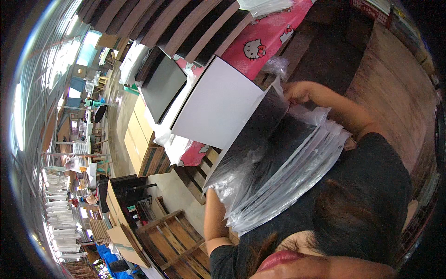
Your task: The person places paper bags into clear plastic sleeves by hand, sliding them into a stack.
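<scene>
- The room fills the left of the frame: a long hall with bright windows bending along the upper left rim and a pale floor (121, 116) running down the middle left.
- Brown wooden pallets (179, 239) lie at the lower centre, and dark slatted boards (186, 23) cross the top centre.
- A pink patterned cloth (267, 35) with a white cartoon cat figure covers a surface at the upper centre.
- A stack of tan cardboard boxes (139, 139) stands left of centre, with a dark flat panel (162, 86) leaning just above it.
- Flattened cardboard (123, 237) lies at the lower left; white bundles hang in rows along the lower left rim.
- A large white board (218, 104) tilts at the centre, touching the stack beside it.
- The stack of dark flat panels in clear plastic sleeves (283, 172) rests at centre right, against the person's chest.
- The right hand (297, 92), at the upper centre right, pinches the top corner of the black panel (262, 125) standing up from the stack.
- The left hand is hidden behind the plastic; only the left forearm (213, 218) shows at the lower centre, so I cannot tell its grip.
</scene>
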`<action>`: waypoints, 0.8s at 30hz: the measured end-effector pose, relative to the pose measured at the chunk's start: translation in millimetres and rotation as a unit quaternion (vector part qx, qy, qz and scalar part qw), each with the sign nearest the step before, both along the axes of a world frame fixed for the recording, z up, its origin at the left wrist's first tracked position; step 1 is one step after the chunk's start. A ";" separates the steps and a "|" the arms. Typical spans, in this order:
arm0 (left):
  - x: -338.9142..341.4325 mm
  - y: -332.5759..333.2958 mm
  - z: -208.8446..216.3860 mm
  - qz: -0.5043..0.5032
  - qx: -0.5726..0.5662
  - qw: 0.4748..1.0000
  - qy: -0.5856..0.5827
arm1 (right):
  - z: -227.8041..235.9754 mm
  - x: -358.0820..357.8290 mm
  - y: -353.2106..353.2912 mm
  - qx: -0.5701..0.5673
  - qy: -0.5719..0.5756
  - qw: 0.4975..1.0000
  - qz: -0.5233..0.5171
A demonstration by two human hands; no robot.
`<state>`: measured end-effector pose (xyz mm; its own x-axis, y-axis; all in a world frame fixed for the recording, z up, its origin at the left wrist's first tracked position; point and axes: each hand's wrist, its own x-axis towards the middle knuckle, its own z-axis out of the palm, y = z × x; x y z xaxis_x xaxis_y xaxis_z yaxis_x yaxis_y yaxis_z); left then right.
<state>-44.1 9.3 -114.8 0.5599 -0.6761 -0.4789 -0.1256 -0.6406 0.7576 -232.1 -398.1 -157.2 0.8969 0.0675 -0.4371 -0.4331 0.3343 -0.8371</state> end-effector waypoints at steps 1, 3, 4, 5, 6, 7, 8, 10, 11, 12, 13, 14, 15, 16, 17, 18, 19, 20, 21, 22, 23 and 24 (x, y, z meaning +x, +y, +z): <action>-3.8 -8.5 -23.4 0.000 0.009 1.000 -0.001 | -51.8 -12.4 -15.9 -0.039 0.043 0.998 -0.007; -6.1 6.7 -53.7 0.050 0.025 0.998 -0.028 | -106.6 6.7 -25.3 -0.143 0.062 0.987 0.035; -11.0 0.3 -63.6 0.057 0.026 0.997 -0.033 | -124.1 -8.7 -29.1 -0.204 0.064 0.976 0.038; -11.1 6.8 -70.8 0.075 0.016 0.996 -0.043 | -129.1 -11.7 -33.4 -0.269 0.055 0.960 0.051; -8.7 13.9 -69.9 0.105 -0.008 0.993 -0.056 | -113.9 -5.6 -31.5 -0.301 0.052 0.951 0.058; 1.3 20.9 -67.1 0.135 -0.039 0.988 -0.065 | -96.6 2.4 -34.6 -0.303 0.040 0.951 0.051; 11.4 37.5 -58.4 0.183 -0.122 0.972 -0.078 | -55.3 23.3 -30.0 -0.296 0.004 0.954 0.052; 30.3 56.5 -22.2 0.240 -0.299 0.920 -0.075 | 30.4 52.4 -15.2 -0.259 -0.097 0.959 0.062; 28.6 64.7 9.5 0.252 -0.364 0.893 -0.078 | 75.4 69.4 -1.5 -0.272 -0.188 0.939 0.096; 21.7 38.5 39.1 0.236 -0.394 0.886 -0.067 | 110.2 63.2 2.9 -0.281 -0.252 0.921 0.098; 11.2 20.8 75.9 0.227 -0.428 0.872 -0.068 | 139.1 71.4 14.1 -0.269 -0.304 0.906 0.120; 12.8 16.1 98.4 0.131 -0.452 0.878 -0.089 | 160.6 85.6 38.5 -0.296 -0.366 0.879 0.082; 15.8 13.0 118.5 0.035 -0.470 0.875 -0.112 | 187.8 97.5 70.1 -0.319 -0.426 0.843 0.080; 8.0 -5.7 137.0 0.019 -0.498 0.859 -0.117 | 207.0 102.0 99.8 -0.342 -0.479 0.806 0.069; -6.6 -30.3 151.6 -0.005 -0.524 0.844 -0.115 | 211.2 103.9 122.4 -0.382 -0.506 0.769 0.080; -21.7 -48.6 163.6 0.009 -0.537 0.839 -0.090 | 218.1 98.5 141.5 -0.375 -0.501 0.774 0.096; -32.0 -55.4 174.9 0.037 -0.512 0.853 -0.092 | 221.5 98.4 155.6 -0.408 -0.503 0.757 0.081; -34.8 -60.0 179.8 0.045 -0.518 0.848 -0.098 | 227.9 98.4 154.5 -0.378 -0.468 0.795 0.080; -35.1 -64.7 180.2 0.052 -0.526 0.843 -0.097 | 231.3 96.7 151.1 -0.348 -0.426 0.832 0.078; -33.7 -66.8 181.2 0.063 -0.518 0.846 -0.110 | 229.7 99.1 139.8 -0.320 -0.431 0.843 0.028; -31.7 -68.8 182.6 0.073 -0.510 0.848 -0.123 | 227.7 101.2 126.0 -0.291 -0.435 0.852 -0.022; -32.0 -67.8 183.5 0.089 -0.497 0.852 -0.139 | 225.4 101.4 122.5 -0.166 -0.456 0.873 -0.040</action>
